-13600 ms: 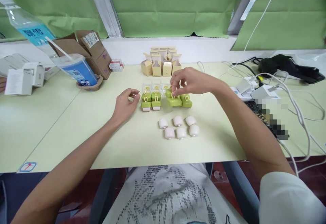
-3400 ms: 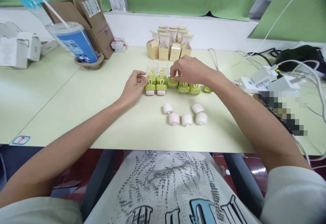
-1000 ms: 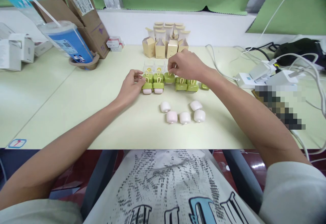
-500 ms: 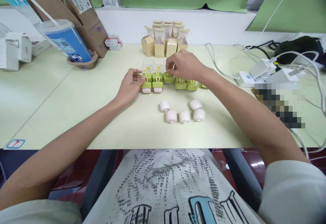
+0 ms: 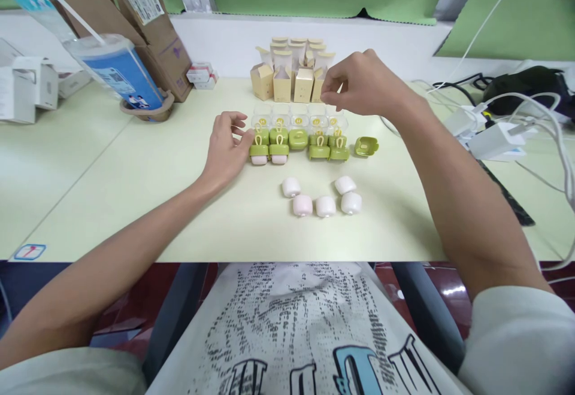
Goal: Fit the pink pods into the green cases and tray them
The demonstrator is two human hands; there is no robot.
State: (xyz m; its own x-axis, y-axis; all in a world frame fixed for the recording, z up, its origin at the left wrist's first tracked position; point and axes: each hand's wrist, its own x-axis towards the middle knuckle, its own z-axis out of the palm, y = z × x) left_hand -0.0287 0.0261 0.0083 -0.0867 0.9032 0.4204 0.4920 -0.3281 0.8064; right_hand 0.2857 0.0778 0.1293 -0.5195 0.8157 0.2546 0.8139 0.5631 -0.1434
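Observation:
My left hand (image 5: 228, 148) rests on the table with its fingers apart, a fingertip against the leftmost green case cover (image 5: 259, 150) with a yellow loop. Beside it stands a similar cover (image 5: 279, 150); pale pink pieces show beneath both. A loopless green cover (image 5: 298, 139) and more looped covers (image 5: 319, 152) continue the row, with an upturned cover (image 5: 366, 146) at the right end. My right hand (image 5: 363, 84) hovers in front of the small boxes, fingers curled and drawn together; what they hold, if anything, is hidden. Behind the covers stand clear cases (image 5: 299, 121) with yellow faces.
Several white and pale pink rounded cases (image 5: 326, 206) lie nearer me. Small cardboard boxes (image 5: 282, 84) stand open at the back. To the left are a blue cup (image 5: 123, 75) and a brown carton (image 5: 166, 54); to the right, chargers and white cables (image 5: 516, 131).
My right hand has left the middle green cover and moved up and right, uncovering the clear cases and the upturned cover. My left hand stays by the leftmost covers.

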